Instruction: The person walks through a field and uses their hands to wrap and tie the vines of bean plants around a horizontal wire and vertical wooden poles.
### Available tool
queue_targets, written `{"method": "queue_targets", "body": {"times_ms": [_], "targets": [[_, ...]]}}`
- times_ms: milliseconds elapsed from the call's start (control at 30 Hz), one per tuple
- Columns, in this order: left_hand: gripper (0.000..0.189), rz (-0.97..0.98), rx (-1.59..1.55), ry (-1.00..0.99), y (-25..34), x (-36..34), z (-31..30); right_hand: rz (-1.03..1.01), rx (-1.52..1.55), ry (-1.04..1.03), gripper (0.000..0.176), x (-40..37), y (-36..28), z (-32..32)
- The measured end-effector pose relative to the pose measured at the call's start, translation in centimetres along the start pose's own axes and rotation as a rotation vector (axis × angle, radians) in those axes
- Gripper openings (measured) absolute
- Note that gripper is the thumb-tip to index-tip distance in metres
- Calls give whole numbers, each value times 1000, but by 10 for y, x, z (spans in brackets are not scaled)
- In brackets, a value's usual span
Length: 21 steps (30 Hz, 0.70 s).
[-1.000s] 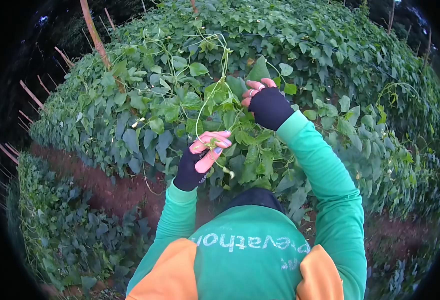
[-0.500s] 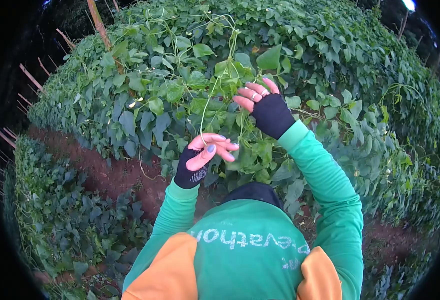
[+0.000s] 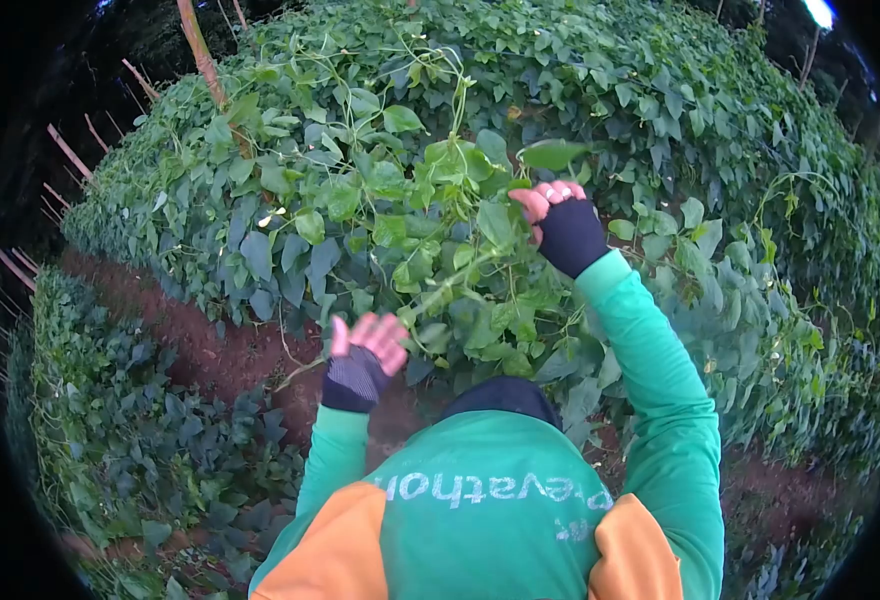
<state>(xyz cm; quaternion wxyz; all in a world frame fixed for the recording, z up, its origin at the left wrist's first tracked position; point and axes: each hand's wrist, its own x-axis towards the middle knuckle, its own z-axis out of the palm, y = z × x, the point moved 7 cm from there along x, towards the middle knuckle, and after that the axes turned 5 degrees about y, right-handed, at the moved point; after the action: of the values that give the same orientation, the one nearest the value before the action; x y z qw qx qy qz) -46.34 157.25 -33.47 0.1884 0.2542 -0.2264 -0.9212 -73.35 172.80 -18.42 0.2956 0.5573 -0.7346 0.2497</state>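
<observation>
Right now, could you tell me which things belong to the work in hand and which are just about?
In hand: right hand, closed on the vine; left hand, open beside it.
Just about: stake, soil, lower plants.

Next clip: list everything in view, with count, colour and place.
vines: one mass, green, across the upper frame
stakes: several, reddish-brown, upper left and left edge
soil path: one strip, red-brown, between vines and low plants
low plants: one bed, dark green, lower left
shirt: one, green with orange shoulders, bottom centre
left hand: one, black fingerless glove, open, beside the vines, blurred
right hand: one, black fingerless glove, fingers curled among the leaves
</observation>
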Motion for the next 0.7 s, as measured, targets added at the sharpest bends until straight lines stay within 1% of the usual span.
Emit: {"method": "queue_targets", "body": {"times_ms": [33, 67, 100, 133, 167, 233, 267, 300, 367, 400, 433, 500, 533, 567, 600, 633, 667, 700], "targets": [[74, -120, 101, -239, -21, -9, 14, -4, -3, 4, 37, -5, 2, -1], [71, -260, 183, -353, -44, -26, 16, -61, -14, 11, 38, -12, 0, -2], [75, -299, 379, -433, -58, -43, 27, -118, -23, 12, 38, -19, -1, -1], [74, -372, 419, -699, -73, -55, 41, -139, -44, 40, 35, -23, 0, 1], [73, -377, 423, -874, -83, -61, 54, -139, -37, 32, 35, -26, 3, 4], [75, -162, 389, -1033, -76, -79, 102, -47, -15, 43, 29, -27, 11, 0], [80, -112, 295, -1043, -68, -86, 126, 4, 15, 50, 23, -25, 12, -6], [86, -61, 201, -1054, -58, -94, 148, 2, 12, 53, 23, -25, 14, -9], [100, 54, 139, -1013, -34, -99, 178, 58, 315, 268, 18, -25, 25, -30], [103, 132, 113, -1020, -21, -104, 192, 118, 395, 327, 14, -26, 30, -37], [106, 210, 85, -1025, -7, -109, 204, 114, 391, 328, 14, -29, 28, -42], [96, 347, -23, -1098, 26, -126, 224, 540, 794, 371, 11, -46, 53, -40], [96, 348, -27, -1099, 37, -127, 225, 597, 840, 363, 13, -50, 53, -45], [87, 579, 72, -1011, 56, -128, 221, 596, 838, 359, 13, -52, 49, -50], [79, 805, 173, -908, 71, -129, 220, 658, 978, 395, 14, -57, 48, -51], [55, 874, 303, -904, 77, -125, 231, 720, 1121, 429, 15, -63, 47, -50], [43, 833, 539, -803, 75, -113, 249, 664, 1139, 433, 18, -66, 44, -48], [35, 782, 768, -693, 70, -98, 266, 662, 1145, 425, 18, -69, 38, -46]]}}
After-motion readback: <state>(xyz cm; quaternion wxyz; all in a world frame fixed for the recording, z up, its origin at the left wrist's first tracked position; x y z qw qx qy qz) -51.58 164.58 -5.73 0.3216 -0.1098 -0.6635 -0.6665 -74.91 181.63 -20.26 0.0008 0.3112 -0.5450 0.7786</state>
